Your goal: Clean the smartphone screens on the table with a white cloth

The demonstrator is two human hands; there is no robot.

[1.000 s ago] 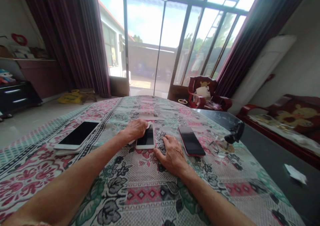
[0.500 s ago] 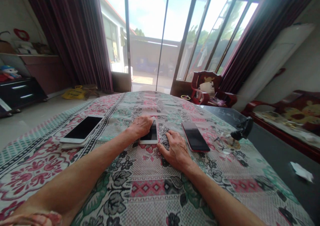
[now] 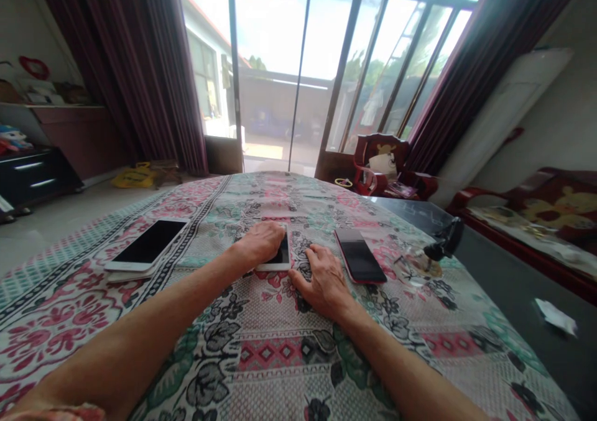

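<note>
A white phone point(image 3: 282, 258) with a dark screen lies face up in the middle of a floral cloth point(image 3: 280, 359). My left hand point(image 3: 260, 245) covers most of it, fingers curled over its left side and screen. Just to its right my right hand point(image 3: 323, 280) rests on the cloth, fingers bent and together, thumb near the phone's lower right corner. A red-edged phone point(image 3: 359, 255) lies to the right of that hand. At the left sits a larger white phone point(image 3: 146, 244), stacked on another white device.
A small clear dish with a dark object point(image 3: 431, 256) sits at the cloth's right edge on a dark glass table point(image 3: 513, 296). A scrap of white paper point(image 3: 554, 316) lies further right. Red wooden chairs, curtains and a glass door stand beyond.
My left hand has slid further over the middle phone, hiding more of its screen. My right hand has stayed beside it.
</note>
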